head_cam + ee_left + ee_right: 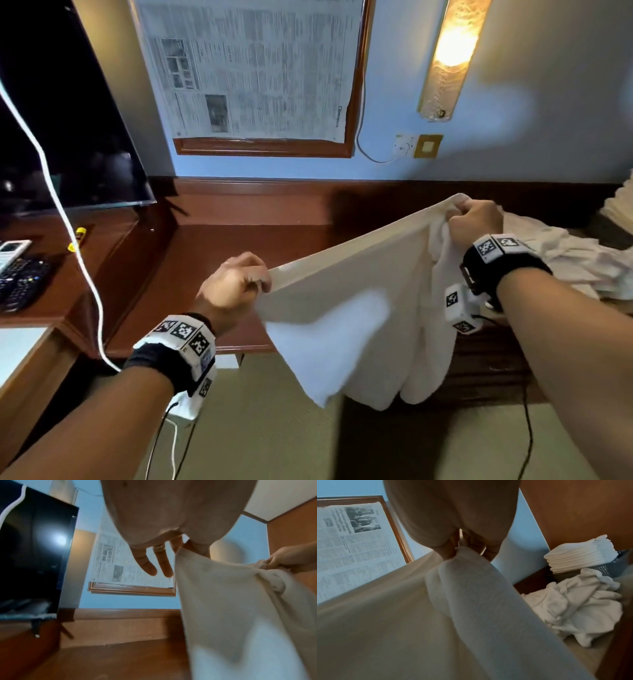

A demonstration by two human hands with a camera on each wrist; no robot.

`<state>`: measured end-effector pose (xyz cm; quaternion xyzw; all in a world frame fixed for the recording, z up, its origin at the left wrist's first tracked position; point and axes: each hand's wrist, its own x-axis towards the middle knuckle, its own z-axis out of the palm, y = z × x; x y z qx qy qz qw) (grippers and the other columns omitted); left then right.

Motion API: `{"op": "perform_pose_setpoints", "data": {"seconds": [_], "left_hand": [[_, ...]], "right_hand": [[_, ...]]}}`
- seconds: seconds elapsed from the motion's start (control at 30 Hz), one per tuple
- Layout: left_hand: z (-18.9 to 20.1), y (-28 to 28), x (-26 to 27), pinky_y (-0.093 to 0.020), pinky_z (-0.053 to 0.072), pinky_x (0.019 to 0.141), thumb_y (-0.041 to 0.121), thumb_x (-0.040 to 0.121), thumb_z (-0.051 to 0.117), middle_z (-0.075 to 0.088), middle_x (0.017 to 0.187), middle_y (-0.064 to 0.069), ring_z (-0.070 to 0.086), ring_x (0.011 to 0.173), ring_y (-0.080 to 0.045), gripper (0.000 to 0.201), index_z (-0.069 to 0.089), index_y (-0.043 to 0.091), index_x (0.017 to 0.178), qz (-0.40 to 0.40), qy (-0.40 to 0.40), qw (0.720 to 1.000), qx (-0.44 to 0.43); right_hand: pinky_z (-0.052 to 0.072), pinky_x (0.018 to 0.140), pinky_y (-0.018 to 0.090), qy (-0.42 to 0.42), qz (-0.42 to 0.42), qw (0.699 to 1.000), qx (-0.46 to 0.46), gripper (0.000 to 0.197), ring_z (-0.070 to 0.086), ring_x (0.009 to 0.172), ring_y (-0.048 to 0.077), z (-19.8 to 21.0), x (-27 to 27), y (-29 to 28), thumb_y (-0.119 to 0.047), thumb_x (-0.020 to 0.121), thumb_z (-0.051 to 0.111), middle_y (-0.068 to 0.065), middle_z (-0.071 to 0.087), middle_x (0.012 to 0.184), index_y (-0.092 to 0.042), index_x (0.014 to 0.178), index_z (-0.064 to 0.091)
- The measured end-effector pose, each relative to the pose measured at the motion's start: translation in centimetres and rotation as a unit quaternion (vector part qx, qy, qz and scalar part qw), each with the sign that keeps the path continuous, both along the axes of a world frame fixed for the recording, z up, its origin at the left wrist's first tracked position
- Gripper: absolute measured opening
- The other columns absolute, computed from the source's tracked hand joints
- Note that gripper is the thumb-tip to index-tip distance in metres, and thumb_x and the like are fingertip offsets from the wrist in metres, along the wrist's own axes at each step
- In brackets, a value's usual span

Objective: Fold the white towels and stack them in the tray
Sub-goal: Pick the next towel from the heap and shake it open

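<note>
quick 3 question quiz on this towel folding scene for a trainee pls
1. True or false: the left hand pinches one end of the held towel, which hangs in the air.
2. What does the right hand hold? A) a remote B) the towel's other end, bunched C) nothing
3. Fill in: the folded stack sits in the ____, with the unfolded pile lying beside it.

Key: 1 true; 2 B; 3 tray
</note>
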<state>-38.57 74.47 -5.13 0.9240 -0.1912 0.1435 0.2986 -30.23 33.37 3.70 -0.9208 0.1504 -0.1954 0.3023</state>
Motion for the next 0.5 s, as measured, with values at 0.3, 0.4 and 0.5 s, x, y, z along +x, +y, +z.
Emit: {"op": "perform_pose_setpoints", "data": {"seconds": [0.3,0.4,0.5], "left_hand": [[-0.9,2.8,-0.7,-0.033,0.041,0.068,0.035,0.094,0.064,0.059,0.078,-0.002,0.061,0.080,-0.032,0.017,0.050,0.025,0.092,0.241,0.124,0.962,0.027],[-1.3,3.1,0.4,-0.034,0.049,0.081,0.023,0.093,0.068,0.067,0.088,0.000,0.062,0.087,-0.026,0.021,0.063,0.024,0.113,0.329,0.062,0.925,-0.182],[-2.2,4.9,1.9,-0.039,0.050,0.086,0.034,0.096,0.063,0.072,0.097,-0.012,0.066,0.098,-0.035,0.022,0.073,0.021,0.110,0.378,0.075,0.900,-0.201]], "right_hand": [[0.039,0.076,0.027,0.043,0.064,0.997,0.003,0.015,0.061,0.090,0.029,-3.6,-0.8,1.7,-0.022,0.094,0.060,0.007,0.065,0.088,-0.014,0.099,0.072],[0.038,0.078,0.027,0.071,0.108,0.992,-0.006,0.014,0.059,0.092,0.029,-5.6,-1.3,1.7,-0.020,0.095,0.061,0.009,0.063,0.095,-0.013,0.099,0.073],[0.039,0.086,0.029,0.085,0.110,0.990,-0.021,0.012,0.057,0.100,0.032,-8.0,-1.7,0.8,-0.014,0.092,0.063,0.017,0.058,0.110,-0.007,0.097,0.072]]}}
